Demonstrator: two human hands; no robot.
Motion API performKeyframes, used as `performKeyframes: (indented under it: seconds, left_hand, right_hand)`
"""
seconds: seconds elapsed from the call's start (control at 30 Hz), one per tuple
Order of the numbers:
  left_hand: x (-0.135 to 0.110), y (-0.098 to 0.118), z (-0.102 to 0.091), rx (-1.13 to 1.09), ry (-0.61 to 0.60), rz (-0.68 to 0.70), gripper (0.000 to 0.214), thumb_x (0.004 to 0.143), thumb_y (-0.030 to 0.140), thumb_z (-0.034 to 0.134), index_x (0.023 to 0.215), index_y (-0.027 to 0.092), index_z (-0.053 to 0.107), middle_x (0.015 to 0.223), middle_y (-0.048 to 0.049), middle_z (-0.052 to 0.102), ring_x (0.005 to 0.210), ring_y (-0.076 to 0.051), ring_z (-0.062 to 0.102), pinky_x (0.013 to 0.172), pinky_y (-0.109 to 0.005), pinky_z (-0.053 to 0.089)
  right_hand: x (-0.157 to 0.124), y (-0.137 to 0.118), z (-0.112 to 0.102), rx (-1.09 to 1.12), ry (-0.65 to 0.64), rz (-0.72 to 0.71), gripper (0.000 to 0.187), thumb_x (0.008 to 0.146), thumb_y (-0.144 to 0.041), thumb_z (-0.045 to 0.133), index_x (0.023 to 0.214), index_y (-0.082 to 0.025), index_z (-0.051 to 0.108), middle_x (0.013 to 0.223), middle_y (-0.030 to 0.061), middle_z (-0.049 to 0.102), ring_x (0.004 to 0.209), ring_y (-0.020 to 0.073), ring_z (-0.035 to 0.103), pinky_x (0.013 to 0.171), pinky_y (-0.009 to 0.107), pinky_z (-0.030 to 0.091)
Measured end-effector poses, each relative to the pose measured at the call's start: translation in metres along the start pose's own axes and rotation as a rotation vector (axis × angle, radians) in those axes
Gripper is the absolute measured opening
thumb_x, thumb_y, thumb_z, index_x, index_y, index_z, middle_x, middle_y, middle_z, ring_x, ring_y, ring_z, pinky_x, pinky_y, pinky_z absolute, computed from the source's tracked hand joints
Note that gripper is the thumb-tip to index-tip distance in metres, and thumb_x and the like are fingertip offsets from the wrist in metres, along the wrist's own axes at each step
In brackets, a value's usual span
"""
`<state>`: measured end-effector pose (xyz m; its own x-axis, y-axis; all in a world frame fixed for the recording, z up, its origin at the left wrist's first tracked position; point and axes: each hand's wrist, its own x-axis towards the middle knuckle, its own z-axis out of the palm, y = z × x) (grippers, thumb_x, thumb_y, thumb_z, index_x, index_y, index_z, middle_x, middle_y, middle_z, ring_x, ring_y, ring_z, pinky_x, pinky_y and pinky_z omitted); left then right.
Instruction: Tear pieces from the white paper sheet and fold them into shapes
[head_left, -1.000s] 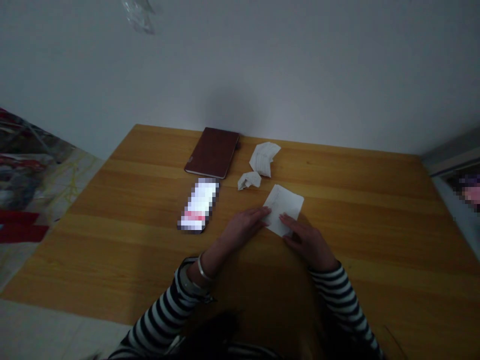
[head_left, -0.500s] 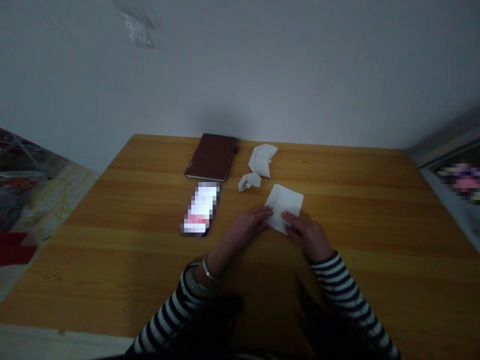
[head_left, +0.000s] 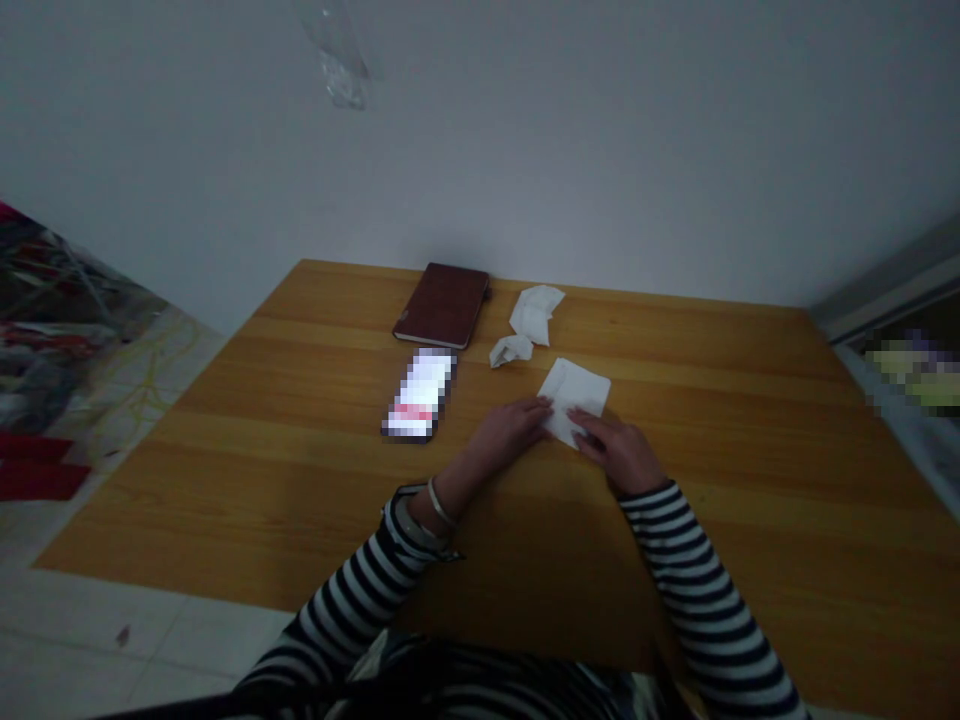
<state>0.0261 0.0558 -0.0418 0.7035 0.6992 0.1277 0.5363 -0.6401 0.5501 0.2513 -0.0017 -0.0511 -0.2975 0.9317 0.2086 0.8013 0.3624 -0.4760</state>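
Note:
A small piece of white paper (head_left: 577, 385), squarish with a crease near its left side, lies on the wooden table in front of me. My left hand (head_left: 517, 425) grips its left edge, fingers pressed together. On the lower right side, my right hand (head_left: 619, 445) has closed over the edge, thumb and fingers bent around it. The undersides of the fingers are hidden. Just beyond are a crumpled bit of paper (head_left: 511, 350) and a larger folded white paper (head_left: 535, 314), both apart from my hands.
A phone (head_left: 421, 394) with a lit, blurred screen lies left of my hands. Behind it rests a dark red notebook (head_left: 442, 305). The wooden table (head_left: 750, 430) meets a pale wall (head_left: 600, 150) at the back. Red items (head_left: 41, 467) lie on the floor at left.
The camera view has shifted, so the table items appear slightly further right and mostly higher. Both hands stay on the paper, with little visible change in their grip.

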Motion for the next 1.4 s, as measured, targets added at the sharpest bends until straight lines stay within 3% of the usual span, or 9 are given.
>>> performKeyframes:
  seconds: [0.23, 0.37, 0.7, 1.13, 1.4]
  left_hand:
    - [0.001, -0.001, 0.003, 0.044, 0.001, -0.021, 0.037, 0.091, 0.025, 0.059, 0.127, 0.016, 0.059, 0.135, -0.0157, 0.060, 0.118, -0.029, 0.062, 0.098, -0.045, 0.050]
    - [0.001, 0.000, 0.004, 0.068, 0.000, -0.030, 0.042, 0.091, 0.024, 0.058, 0.132, 0.014, 0.055, 0.135, -0.0171, 0.059, 0.115, -0.032, 0.064, 0.096, -0.048, 0.051]
    - [0.003, 0.004, 0.001, 0.075, 0.006, -0.124, 0.041, 0.089, 0.028, 0.063, 0.129, 0.022, 0.059, 0.133, -0.0100, 0.063, 0.113, -0.027, 0.065, 0.098, -0.042, 0.051]
    - [0.009, 0.001, -0.001, 0.118, 0.013, -0.204, 0.038, 0.087, 0.031, 0.065, 0.124, 0.022, 0.065, 0.103, -0.0095, 0.076, 0.088, -0.027, 0.072, 0.079, -0.038, 0.055]
    - [0.004, 0.014, -0.003, 0.194, -0.056, -0.170, 0.032, 0.092, 0.025, 0.057, 0.123, 0.022, 0.063, 0.108, -0.0091, 0.075, 0.090, -0.028, 0.073, 0.076, -0.036, 0.055]
  right_hand:
    - [-0.001, 0.006, -0.004, 0.018, -0.008, 0.028, 0.054, 0.080, -0.025, 0.072, 0.132, -0.023, 0.059, 0.128, 0.0077, 0.066, 0.096, 0.0233, 0.073, 0.090, 0.040, 0.059]
    - [0.000, 0.006, -0.002, 0.002, 0.032, 0.020, 0.046, 0.083, -0.023, 0.068, 0.128, -0.024, 0.062, 0.123, 0.0052, 0.069, 0.090, 0.0216, 0.074, 0.087, 0.037, 0.060]
    - [0.003, 0.009, 0.009, -0.017, 0.136, 0.060, 0.025, 0.092, -0.028, 0.060, 0.113, -0.028, 0.072, 0.113, 0.0033, 0.074, 0.091, 0.0266, 0.074, 0.080, 0.041, 0.060]
    - [0.009, 0.007, 0.016, 0.037, 0.219, 0.127, 0.021, 0.089, -0.023, 0.064, 0.104, -0.031, 0.075, 0.108, 0.0008, 0.075, 0.092, 0.0240, 0.075, 0.082, 0.038, 0.060]
    - [0.009, 0.006, 0.016, 0.155, 0.228, 0.122, 0.020, 0.090, -0.021, 0.062, 0.102, -0.029, 0.076, 0.104, 0.0023, 0.077, 0.089, 0.0240, 0.075, 0.081, 0.038, 0.060]
